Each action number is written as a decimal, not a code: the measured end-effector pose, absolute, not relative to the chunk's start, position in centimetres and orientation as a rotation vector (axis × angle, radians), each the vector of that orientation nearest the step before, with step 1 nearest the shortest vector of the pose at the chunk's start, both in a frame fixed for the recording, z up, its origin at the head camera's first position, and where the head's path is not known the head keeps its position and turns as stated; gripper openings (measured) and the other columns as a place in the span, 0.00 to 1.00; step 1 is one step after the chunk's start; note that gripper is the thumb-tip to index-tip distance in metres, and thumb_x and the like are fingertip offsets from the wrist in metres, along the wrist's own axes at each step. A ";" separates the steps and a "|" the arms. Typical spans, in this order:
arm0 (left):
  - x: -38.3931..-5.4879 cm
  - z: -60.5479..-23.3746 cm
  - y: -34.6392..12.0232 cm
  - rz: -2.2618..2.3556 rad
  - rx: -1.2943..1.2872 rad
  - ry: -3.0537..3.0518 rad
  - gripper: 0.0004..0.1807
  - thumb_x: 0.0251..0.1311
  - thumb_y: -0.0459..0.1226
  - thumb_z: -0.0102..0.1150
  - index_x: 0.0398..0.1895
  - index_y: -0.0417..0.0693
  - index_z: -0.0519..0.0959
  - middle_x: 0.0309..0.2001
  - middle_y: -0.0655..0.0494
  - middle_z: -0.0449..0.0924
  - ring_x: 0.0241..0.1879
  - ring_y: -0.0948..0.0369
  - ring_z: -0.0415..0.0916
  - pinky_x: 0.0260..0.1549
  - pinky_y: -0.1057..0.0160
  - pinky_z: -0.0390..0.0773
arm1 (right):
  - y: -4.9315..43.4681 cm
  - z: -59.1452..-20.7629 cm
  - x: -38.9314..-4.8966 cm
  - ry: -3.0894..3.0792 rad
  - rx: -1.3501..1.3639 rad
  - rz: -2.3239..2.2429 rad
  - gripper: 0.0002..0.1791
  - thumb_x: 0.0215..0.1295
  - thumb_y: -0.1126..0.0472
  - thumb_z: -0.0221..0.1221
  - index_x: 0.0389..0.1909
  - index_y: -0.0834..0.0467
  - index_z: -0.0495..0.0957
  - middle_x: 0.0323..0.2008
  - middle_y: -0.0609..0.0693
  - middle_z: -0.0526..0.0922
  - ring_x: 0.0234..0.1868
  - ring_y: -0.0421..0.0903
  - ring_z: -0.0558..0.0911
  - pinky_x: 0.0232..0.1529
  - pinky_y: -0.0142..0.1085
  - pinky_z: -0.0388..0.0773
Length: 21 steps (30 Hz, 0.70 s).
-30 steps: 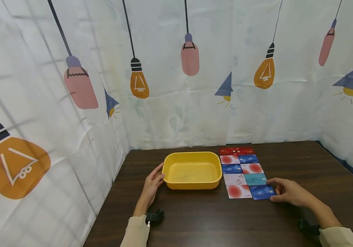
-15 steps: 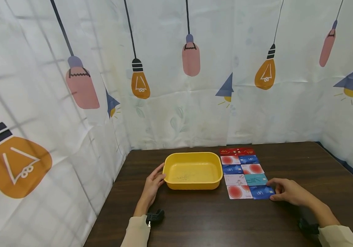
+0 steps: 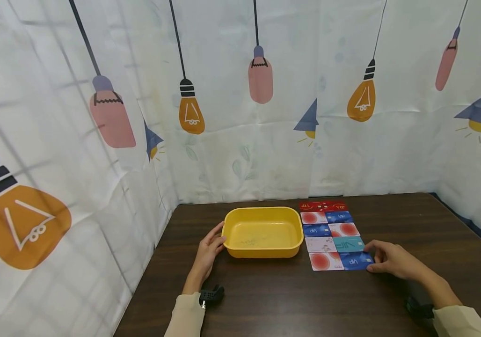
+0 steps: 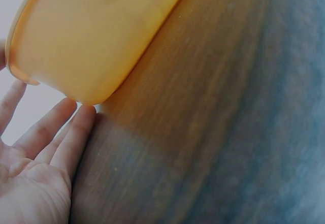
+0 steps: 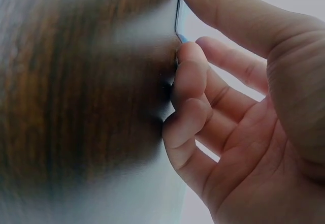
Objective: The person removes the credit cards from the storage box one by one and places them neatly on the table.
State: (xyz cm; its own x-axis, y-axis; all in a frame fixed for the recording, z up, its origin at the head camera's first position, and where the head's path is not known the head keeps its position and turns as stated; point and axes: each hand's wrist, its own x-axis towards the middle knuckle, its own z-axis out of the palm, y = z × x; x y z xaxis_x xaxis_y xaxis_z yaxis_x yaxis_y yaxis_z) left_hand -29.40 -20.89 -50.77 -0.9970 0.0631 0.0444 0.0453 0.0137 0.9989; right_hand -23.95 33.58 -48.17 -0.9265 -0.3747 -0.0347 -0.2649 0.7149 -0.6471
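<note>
My left hand (image 3: 207, 252) touches the left side of a yellow plastic basin (image 3: 263, 253) with extended fingers. In the left wrist view, fingertips of that hand (image 4: 40, 158) meet the corner of the basin (image 4: 96, 36). At the front right of a two-column block of cards, my right hand (image 3: 396, 262) holds a blue VIP card (image 3: 355, 262) at its right edge, thumb by the near corner and forefinger by the far one. This card lies flat beside a white card with red circles (image 3: 326, 262). The right wrist view shows curled fingers of the right hand (image 5: 244, 122) against the tabletop.
Further cards continue the block, including a teal card (image 3: 348, 244), a pale pink card (image 3: 320, 245) and red cards (image 3: 323, 206) at the far end. The basin stands just left of them. A brown wooden table (image 3: 274, 299) lies below, with a patterned curtain (image 3: 232, 159) behind.
My right hand and the blue card have shifted very slightly left, closing against the neighbouring card. The left hand and basin stay in place.
</note>
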 end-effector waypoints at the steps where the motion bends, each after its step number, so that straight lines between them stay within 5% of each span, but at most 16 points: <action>1: -29.4 -50.8 -20.9 2.193 0.121 2.228 0.27 0.76 0.37 0.52 0.76 0.60 0.68 0.65 0.39 0.75 0.66 0.46 0.74 0.58 0.66 0.80 | 33.6 -48.2 -24.0 2.756 -0.515 -1.005 0.26 0.63 0.53 0.70 0.54 0.64 0.75 0.27 0.46 0.72 0.24 0.35 0.70 0.25 0.30 0.67; 17: -29.9 -50.5 -20.9 2.211 0.127 2.215 0.29 0.76 0.38 0.52 0.78 0.57 0.64 0.65 0.37 0.75 0.65 0.45 0.74 0.57 0.65 0.81 | 32.1 -45.6 -25.7 2.951 -0.399 -1.040 0.24 0.69 0.54 0.65 0.57 0.64 0.75 0.30 0.48 0.75 0.28 0.38 0.72 0.28 0.30 0.72; 21: -30.1 -49.9 -21.2 2.153 0.152 2.329 0.28 0.76 0.39 0.53 0.77 0.54 0.66 0.67 0.39 0.75 0.65 0.44 0.75 0.60 0.57 0.81 | 32.3 -44.5 -26.8 3.070 -0.398 -1.019 0.26 0.69 0.55 0.65 0.61 0.66 0.72 0.37 0.53 0.78 0.36 0.44 0.76 0.34 0.34 0.78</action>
